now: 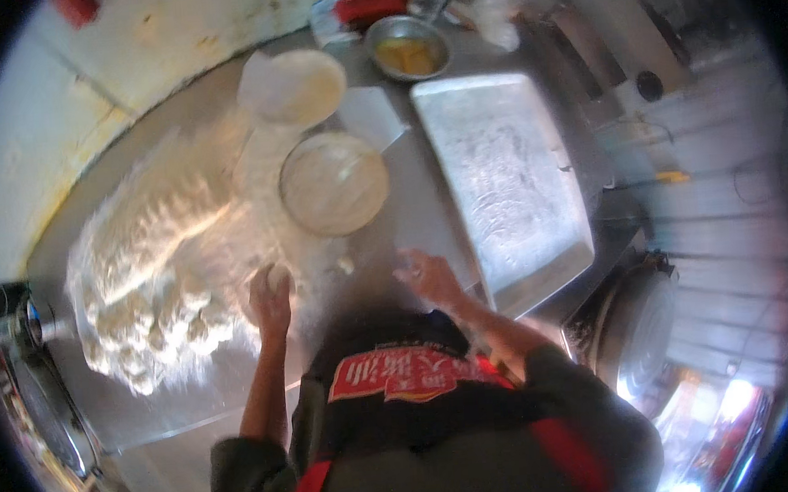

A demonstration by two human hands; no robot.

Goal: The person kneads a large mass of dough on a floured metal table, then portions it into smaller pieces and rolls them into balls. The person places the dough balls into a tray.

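Note:
My left hand (269,306) is closed around a small pale dough ball (277,277), over the floured part of the metal worktop (192,404). To its left, several floured dough pieces (156,328) lie clustered in loose flour. My right hand (430,279) hovers in front of my apron (403,375), near the large metal tray (508,169). Its fingers are blurred, and whether they hold something is unclear. A tiny dough scrap (345,264) lies between my hands. Beyond them is a round container (335,183) with a pale, floury surface.
A pale round container (297,88) stands farther back. Beside it are a metal bowl (409,47) with yellow contents and a red item (370,9). A ridge of flour (161,242) runs along the left, before the stained wall (37,134). Large round pans (636,328) flank the worktop.

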